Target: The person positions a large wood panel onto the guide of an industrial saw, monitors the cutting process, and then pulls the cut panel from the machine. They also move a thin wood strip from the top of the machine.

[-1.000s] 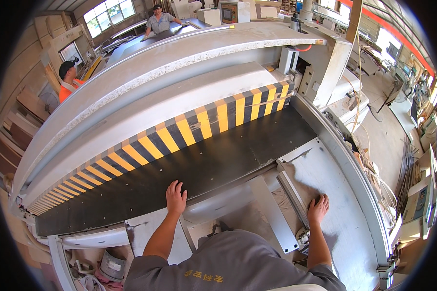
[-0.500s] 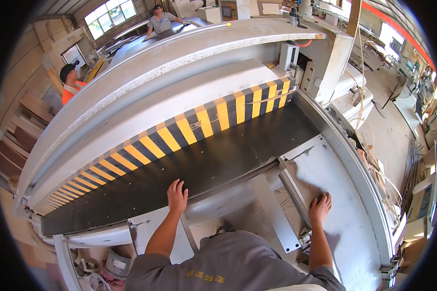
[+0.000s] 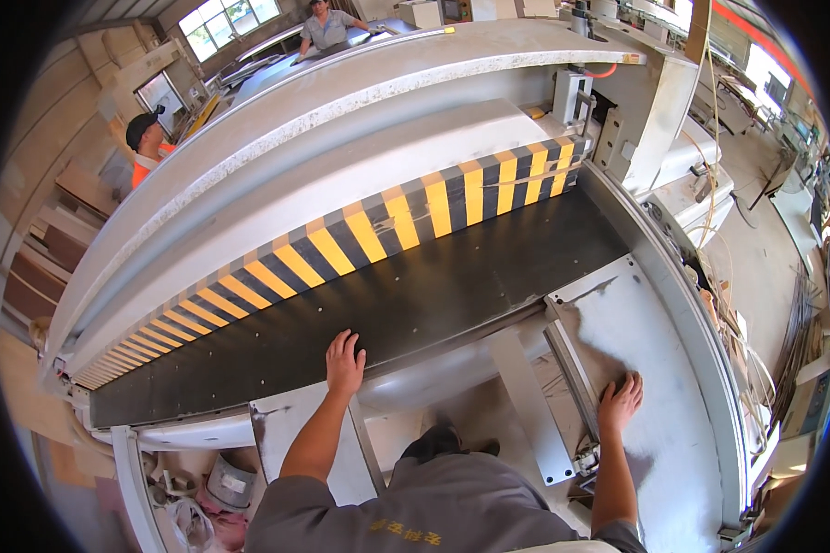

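Note:
A large machine spans the view, with a long black bed (image 3: pixel 452 281) under a beam faced with a black and yellow striped strip (image 3: pixel 401 217). My left hand (image 3: pixel 345 364) rests at the near edge of the black bed, fingers stretched out and nothing in them. To the right, my right hand (image 3: pixel 620 404) lies with fingers spread on a grey metal side table (image 3: pixel 659 336), beside a metal rail (image 3: pixel 572 373). That hand is also bare of any object. A smaller grey plate (image 3: pixel 309 429) sits below my left forearm.
A flat metal arm (image 3: pixel 530 405) juts toward me between my hands. A bucket (image 3: pixel 231 484) and plastic bags stand on the floor at lower left. Beyond the beam are a person in grey (image 3: pixel 327 32) and another in an orange vest (image 3: pixel 148 152). Cables (image 3: pixel 710 175) hang at right.
The whole view has shifted a little, so the machine appears slightly farther right. Both hands stay at nearly the same places on the metal. The far person in grey has shifted their arms slightly.

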Demonstrator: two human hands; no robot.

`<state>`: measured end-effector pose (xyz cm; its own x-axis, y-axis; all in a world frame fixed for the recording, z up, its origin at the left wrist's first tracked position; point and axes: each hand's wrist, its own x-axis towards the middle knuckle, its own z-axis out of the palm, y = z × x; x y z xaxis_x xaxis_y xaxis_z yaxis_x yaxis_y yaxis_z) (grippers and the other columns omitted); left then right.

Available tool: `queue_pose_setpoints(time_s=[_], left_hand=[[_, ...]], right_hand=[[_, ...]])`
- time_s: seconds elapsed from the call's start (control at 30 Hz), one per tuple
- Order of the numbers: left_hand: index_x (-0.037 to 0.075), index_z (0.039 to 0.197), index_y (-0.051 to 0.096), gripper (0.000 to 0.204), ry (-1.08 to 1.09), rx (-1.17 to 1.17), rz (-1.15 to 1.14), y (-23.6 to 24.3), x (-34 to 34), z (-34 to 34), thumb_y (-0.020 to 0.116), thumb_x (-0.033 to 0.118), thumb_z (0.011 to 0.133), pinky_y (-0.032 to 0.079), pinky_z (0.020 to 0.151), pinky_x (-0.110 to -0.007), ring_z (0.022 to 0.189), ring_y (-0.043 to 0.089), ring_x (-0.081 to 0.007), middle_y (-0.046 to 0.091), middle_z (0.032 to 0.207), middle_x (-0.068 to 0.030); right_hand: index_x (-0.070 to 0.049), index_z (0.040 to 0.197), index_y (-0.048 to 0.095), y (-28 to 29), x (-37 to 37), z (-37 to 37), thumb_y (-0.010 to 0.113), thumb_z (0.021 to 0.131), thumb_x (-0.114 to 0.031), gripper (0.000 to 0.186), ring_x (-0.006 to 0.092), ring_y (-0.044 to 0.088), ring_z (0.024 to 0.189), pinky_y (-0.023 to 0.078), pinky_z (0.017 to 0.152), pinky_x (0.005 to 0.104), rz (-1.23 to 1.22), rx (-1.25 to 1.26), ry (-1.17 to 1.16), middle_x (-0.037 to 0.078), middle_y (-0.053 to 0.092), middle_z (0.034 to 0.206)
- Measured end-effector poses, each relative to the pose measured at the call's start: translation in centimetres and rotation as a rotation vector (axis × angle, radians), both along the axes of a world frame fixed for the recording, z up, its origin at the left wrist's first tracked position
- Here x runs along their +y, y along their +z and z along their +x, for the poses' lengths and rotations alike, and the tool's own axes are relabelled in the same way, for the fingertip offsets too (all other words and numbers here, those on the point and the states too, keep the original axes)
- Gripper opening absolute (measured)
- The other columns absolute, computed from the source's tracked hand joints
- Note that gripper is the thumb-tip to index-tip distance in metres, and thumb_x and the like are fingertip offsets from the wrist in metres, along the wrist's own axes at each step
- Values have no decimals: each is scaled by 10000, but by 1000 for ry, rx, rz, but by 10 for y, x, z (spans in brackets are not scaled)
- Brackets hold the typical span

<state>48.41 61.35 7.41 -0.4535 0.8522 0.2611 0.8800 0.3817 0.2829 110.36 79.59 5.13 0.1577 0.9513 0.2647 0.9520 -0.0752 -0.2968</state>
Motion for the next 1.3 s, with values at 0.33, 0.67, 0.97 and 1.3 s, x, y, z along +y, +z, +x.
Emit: queue_pose_setpoints(time_s=[0.33, 0.67, 0.97, 1.3], left_hand=[[82, 1387, 592, 448, 7, -59, 34, -19, 1, -2, 669, 246, 977, 344, 1199, -510, 1432, 438, -364, 508, 1526, -126], [65, 1377, 591, 443, -76, -41, 135, -48, 67, -18, 675, 181, 958, 372, 1186, -518, 1398, 462, -407, 506, 1504, -174], [6, 1448, 526, 508, -422, 132, 111, -63, 211, -47, 629, 230, 1004, 300, 1244, -541, 1469, 398, -427, 440, 1572, -219], [-21, 1523, 465, 699, -108, 243, -52, -98, 272, -36, 536, 485, 1046, 194, 1283, -555, 1542, 326, -382, 379, 1647, -227]], right_hand=[[-37, 1432, 519, -17, 3, -2, 624, 996, -233, 489, 384, 409, 1467, 281, 1233, 502, -10, 13, -17, 192, 482, 1551], [-27, 1428, 526, -36, 6, -9, 611, 976, -230, 503, 396, 401, 1471, 293, 1229, 511, -58, -10, -73, 208, 472, 1559], [-55, 1426, 529, -42, 11, -17, 636, 967, -218, 499, 375, 407, 1474, 298, 1235, 499, -39, -19, -92, 179, 488, 1547], [-71, 1420, 531, -65, 5, -15, 631, 965, -220, 489, 363, 396, 1483, 301, 1242, 487, -69, -17, -124, 152, 479, 1555]])
